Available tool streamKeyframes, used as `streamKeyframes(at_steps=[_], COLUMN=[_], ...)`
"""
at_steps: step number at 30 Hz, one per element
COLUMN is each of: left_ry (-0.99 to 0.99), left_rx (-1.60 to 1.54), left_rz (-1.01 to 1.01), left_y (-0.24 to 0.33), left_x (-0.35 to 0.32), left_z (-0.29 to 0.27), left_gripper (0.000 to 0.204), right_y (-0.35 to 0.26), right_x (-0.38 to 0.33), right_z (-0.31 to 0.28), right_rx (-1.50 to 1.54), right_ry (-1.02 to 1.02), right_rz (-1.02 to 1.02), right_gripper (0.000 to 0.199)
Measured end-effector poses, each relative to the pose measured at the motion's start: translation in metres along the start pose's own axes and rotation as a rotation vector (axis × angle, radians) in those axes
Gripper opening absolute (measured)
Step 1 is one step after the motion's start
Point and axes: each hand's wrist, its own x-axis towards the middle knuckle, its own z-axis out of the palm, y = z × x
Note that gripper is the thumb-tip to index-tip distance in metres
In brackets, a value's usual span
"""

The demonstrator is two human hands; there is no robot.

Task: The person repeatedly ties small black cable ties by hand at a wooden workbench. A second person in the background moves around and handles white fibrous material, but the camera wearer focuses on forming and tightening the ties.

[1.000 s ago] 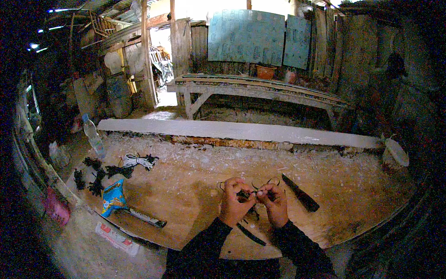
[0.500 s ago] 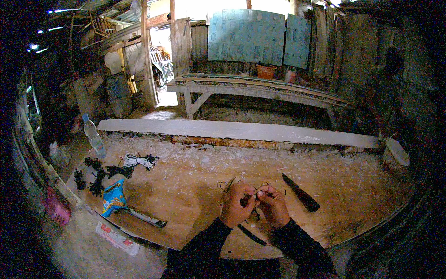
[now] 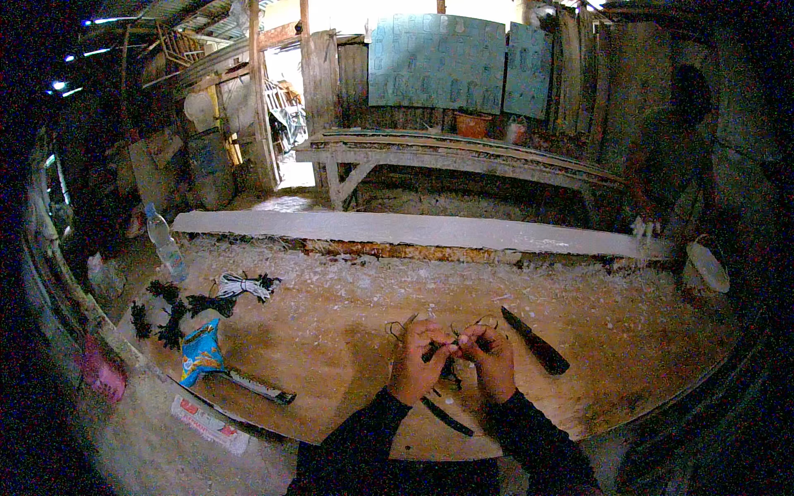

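My left hand [image 3: 413, 368] and my right hand [image 3: 492, 364] meet above the near middle of the wooden table, fingertips pinched together. Between them is a thin dark cord [image 3: 449, 379], its loose loops sticking out past the fingers; the exact grip point is partly hidden. A dark knife [image 3: 542, 347] lies just right of my right hand, blade tip pointing away. Below my hands rests a narrow black strip [image 3: 447, 417], partly covered by my left wrist.
At left are black cord bundles [image 3: 172, 326], a white cord bundle [image 3: 241, 285], a blue snack packet [image 3: 201, 354] and a clear bottle [image 3: 168, 248]. A pale plank [image 3: 413, 229] spans the far edge. Another person's hand [image 3: 645, 226] is at its right end.
My fingers have shifted slightly and opened up around the cord, which stays between them. At the right, another person has leaned in, a hand now at the plank's end.
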Motion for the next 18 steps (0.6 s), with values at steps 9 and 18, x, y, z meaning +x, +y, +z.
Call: streamKeyframes(at_steps=[9, 18], left_ry=[-0.042, 0.011], left_rx=[-0.180, -0.353], left_rz=[-0.219, -0.322], left_y=[0.005, 0.014], left_x=[0.001, 0.005], left_z=[-0.004, -0.005], left_gripper=[0.050, 0.051], right_y=[0.009, -0.008], right_x=[0.004, -0.006], right_z=[-0.008, 0.005], right_rx=[-0.373, -0.304], right_ry=[-0.001, -0.018], right_rz=[-0.217, -0.232], right_gripper=[0.007, 0.011])
